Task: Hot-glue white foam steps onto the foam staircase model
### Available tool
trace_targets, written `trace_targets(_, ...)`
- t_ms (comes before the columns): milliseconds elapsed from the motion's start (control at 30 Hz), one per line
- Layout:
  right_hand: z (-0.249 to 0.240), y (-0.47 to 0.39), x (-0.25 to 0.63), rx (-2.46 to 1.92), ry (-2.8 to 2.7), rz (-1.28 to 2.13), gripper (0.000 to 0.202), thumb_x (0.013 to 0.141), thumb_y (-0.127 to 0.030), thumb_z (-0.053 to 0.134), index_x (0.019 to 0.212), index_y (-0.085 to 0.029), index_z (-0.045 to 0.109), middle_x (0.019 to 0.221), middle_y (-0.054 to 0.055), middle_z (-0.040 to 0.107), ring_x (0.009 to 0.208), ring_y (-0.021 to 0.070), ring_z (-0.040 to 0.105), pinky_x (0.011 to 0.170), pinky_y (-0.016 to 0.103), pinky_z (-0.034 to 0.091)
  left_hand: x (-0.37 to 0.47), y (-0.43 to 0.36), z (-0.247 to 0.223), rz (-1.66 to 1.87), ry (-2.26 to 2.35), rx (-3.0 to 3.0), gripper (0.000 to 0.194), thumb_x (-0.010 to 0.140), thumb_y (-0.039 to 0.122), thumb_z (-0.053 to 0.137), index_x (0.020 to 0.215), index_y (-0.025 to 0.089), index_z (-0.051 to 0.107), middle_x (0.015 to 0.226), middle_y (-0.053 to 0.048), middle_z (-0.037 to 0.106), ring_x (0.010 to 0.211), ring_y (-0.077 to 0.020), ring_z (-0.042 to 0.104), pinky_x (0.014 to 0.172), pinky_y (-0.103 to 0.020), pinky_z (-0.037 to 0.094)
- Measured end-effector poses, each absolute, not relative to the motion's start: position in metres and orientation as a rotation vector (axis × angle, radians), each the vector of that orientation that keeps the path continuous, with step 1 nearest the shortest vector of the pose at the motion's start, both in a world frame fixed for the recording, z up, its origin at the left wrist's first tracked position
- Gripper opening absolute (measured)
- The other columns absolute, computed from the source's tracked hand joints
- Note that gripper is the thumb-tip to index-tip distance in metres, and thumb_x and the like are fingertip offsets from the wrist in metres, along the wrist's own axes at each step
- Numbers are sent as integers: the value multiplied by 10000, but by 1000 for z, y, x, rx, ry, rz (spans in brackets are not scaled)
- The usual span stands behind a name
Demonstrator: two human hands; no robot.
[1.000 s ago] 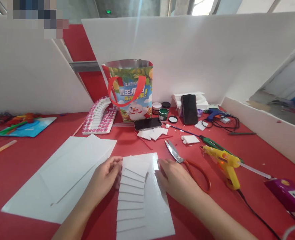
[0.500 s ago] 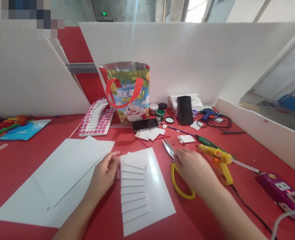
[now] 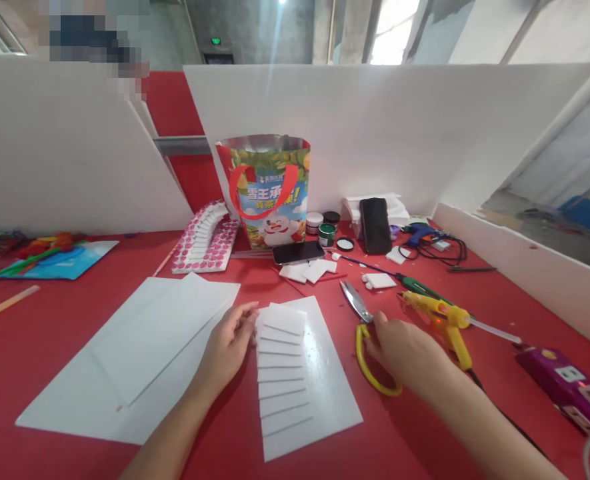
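Note:
My left hand (image 3: pixel 231 340) rests with curled fingers against the upper left edge of a glossy white board (image 3: pixel 332 380). On that board lies a stepped row of overlapping white strips (image 3: pixel 282 377), slightly fanned. To its right my right hand (image 3: pixel 407 347) is closed at the yellow handles of a pair of scissors (image 3: pixel 357 303). The scissor blades point away to the upper left, slightly apart, near the red tabletop. My right fingertips are partly hidden behind the hand. Left of my left hand lie larger white sheets (image 3: pixel 175 327), stacked askew.
A yellow glue gun (image 3: pixel 439 317) with its cord lies right of the scissors, near a purple box-shaped device (image 3: pixel 559 377). Behind stand a printed bag (image 3: pixel 275 193), paint jars (image 3: pixel 327 235), phones (image 3: pixel 375 227) and a pink-dotted stepped piece (image 3: pixel 205 243). White panels (image 3: pixel 375 127) border the table.
My right hand has slid back from the scissors' pivot toward the yellow handles, uncovering the pivot. The left hand stays at the board's edge. The whole view has shifted slightly.

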State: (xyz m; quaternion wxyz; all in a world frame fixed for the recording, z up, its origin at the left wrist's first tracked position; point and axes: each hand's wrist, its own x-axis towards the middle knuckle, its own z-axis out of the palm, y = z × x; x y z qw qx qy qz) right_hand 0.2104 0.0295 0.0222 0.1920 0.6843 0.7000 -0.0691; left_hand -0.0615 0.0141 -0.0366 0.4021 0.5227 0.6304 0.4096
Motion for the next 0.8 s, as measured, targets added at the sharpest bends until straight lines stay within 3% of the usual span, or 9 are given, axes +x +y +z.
trace_targets(233, 36, 27, 219, 1876, 1992, -184, 216, 991, -221, 529, 1009, -81, 693, 915, 219, 746, 878, 348, 762, 614, 331, 482, -65, 16, -42, 1032, 1578, 1395, 475, 929, 540, 486, 1225, 194, 620, 1021, -85, 672, 697, -180, 629, 722, -354, 554)
trace_targets(433, 45, 12, 202, 1838, 2063, -251, 219, 985, -255, 525, 1018, -124, 698, 982, 193, 742, 870, 308, 753, 595, 315, 456, -68, 18, -49, 1012, 1619, 1446, 507, 931, 517, 473, 1313, 217, 619, 1173, -121, 715, 915, -248, 694, 740, -353, 564)
trace_targets(600, 40, -16, 184, 1716, 2227, -477, 220, 996, -270, 521, 1013, -145, 702, 1040, 154, 730, 906, 266, 741, 656, 300, 471, -69, 18, -50, 980, 1564, 1435, 508, 945, 504, 455, 1337, 207, 583, 1380, -131, 642, 1051, -268, 671, 847, -390, 552)
trace_targets(700, 41, -19, 184, 1654, 2259, -476, 203, 981, -244, 540, 955, -159, 722, 966, 135, 747, 842, 261, 741, 592, 292, 428, -69, 17, -50, 965, 1573, 1455, 495, 947, 498, 459, 1331, 214, 587, 1382, -122, 645, 1020, -253, 675, 890, -395, 535)
trace_targets(800, 49, 5, 186, 1686, 2299, -322, 220, 960, -207, 560, 832, -161, 732, 826, 131, 739, 753, 260, 728, 544, 295, 380, -70, 17, -49, 973, 1567, 1477, 493, 943, 504, 466, 1317, 211, 598, 1362, -126, 657, 864, -219, 682, 865, -391, 539)
